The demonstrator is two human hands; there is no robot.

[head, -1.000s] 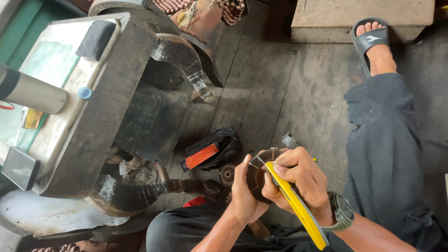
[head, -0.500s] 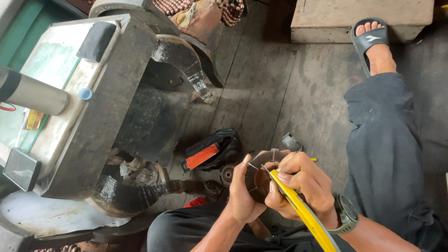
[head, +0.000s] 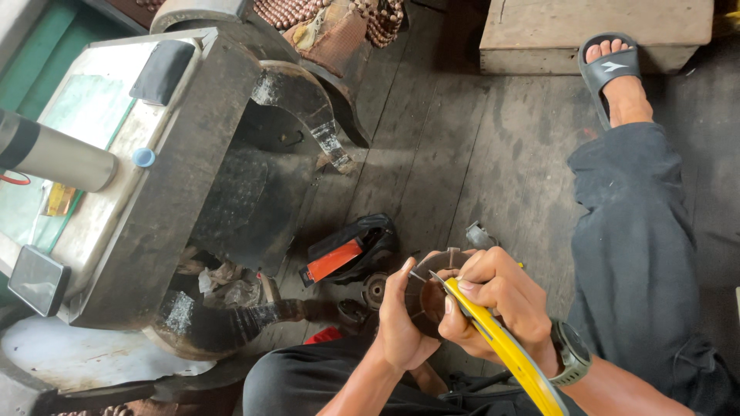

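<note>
The left hand (head: 401, 323) was closed around a dark round metal part (head: 428, 296), steadying it above the plank floor (head: 462, 154). At its three o'clock, the right hand (head: 497, 308) gripped a yellow-handled tool (head: 509, 358), tip pressed onto the part's face.

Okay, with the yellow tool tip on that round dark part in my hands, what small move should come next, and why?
Probably ease the tip a little deeper along the rim. The right hand holds the yellow-handled tool with its tip at the edge of the round dark part, which the left hand steadies from the side.
</note>
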